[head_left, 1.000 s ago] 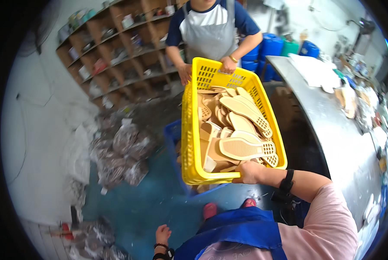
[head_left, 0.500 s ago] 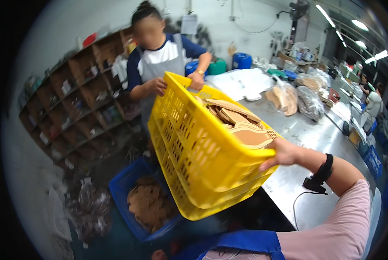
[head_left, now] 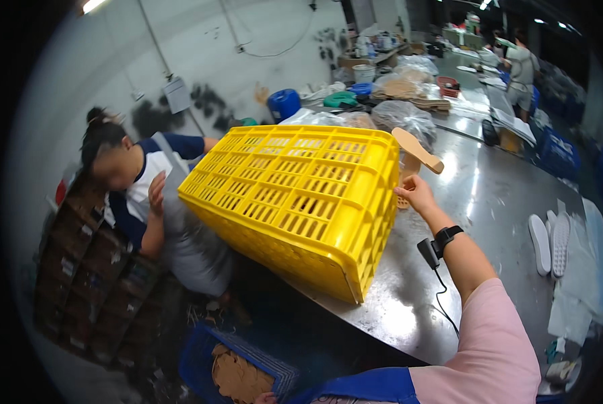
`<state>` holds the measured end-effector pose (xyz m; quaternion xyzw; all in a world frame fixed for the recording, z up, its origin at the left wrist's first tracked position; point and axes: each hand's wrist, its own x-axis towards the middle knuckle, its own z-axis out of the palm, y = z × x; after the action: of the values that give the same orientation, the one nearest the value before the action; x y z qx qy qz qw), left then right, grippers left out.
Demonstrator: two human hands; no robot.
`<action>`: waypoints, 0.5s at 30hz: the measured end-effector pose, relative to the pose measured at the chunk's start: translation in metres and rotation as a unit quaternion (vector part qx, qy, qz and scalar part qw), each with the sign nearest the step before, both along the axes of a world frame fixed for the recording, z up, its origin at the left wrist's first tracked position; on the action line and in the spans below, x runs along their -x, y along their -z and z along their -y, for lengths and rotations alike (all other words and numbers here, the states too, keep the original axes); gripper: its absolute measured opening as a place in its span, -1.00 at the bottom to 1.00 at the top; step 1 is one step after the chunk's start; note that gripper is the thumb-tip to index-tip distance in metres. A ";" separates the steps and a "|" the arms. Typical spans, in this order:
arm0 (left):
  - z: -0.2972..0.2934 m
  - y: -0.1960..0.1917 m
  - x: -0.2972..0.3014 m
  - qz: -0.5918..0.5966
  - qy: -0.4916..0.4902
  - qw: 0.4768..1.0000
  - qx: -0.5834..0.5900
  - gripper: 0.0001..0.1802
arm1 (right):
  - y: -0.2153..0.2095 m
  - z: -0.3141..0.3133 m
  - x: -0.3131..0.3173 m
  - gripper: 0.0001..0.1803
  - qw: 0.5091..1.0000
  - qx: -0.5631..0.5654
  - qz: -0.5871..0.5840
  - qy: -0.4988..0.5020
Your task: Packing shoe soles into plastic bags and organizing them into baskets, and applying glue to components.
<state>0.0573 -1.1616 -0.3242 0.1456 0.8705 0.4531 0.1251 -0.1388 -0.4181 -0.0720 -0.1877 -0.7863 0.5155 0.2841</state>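
Observation:
A slotted yellow plastic crate [head_left: 294, 252] lies tipped over at the edge of the metal table, its base turned up. My right hand [head_left: 417, 193] has its fingers curled on the crate's right edge. Beside that hand, tan shoe insoles [head_left: 417, 149] show past the crate; its other contents are hidden. Only a bit of my left hand [head_left: 266, 398] shows at the lower edge, by a blue crate [head_left: 197, 363] holding tan pieces, and its fingers cannot be made out. A co-worker [head_left: 180, 202] stands left of the yellow crate, one hand [head_left: 156, 194] raised off it.
Metal table [head_left: 490, 195] extends to the right, with white shoe soles [head_left: 540, 244] on it. Plastic bags [head_left: 406, 121] and tan sheets lie farther back. A wooden shelf [head_left: 65, 269] stands at the left. A black cord [head_left: 443, 299] hangs from my right wrist device.
The yellow crate has tipped over onto the table side, from carried upright to base up. The co-worker's raised hand has come off it. Insoles now show at its right. My view has turned right.

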 end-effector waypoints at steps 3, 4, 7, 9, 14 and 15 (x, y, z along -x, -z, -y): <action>0.008 0.072 0.056 0.028 0.121 0.992 0.030 -0.64 | 0.009 0.031 -0.042 -0.79 0.990 0.131 0.037 -0.023; 0.009 0.090 0.072 0.147 0.140 0.978 0.050 -0.66 | 0.007 0.050 -0.069 -0.80 0.987 0.141 0.058 -0.052; -0.075 0.062 0.115 0.201 0.216 0.955 0.030 -0.67 | 0.040 0.085 -0.190 -0.83 0.974 0.194 0.103 -0.059; -0.148 0.009 0.123 0.293 0.177 0.939 0.033 -0.68 | 0.070 0.116 -0.280 -0.84 0.977 0.178 0.115 -0.007; -0.223 0.010 0.141 0.263 0.396 0.866 0.152 -0.87 | 0.128 0.235 -0.487 -0.87 0.928 0.152 0.193 0.281; -0.229 0.021 0.147 0.282 0.415 0.856 0.124 -0.93 | 0.126 0.260 -0.513 -0.88 0.901 0.176 0.212 0.336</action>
<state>-0.0901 -0.9321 -0.3456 0.3428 0.7055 0.2686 0.5591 0.3740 -0.6784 -0.1983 -0.5929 -0.6148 0.4668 0.2294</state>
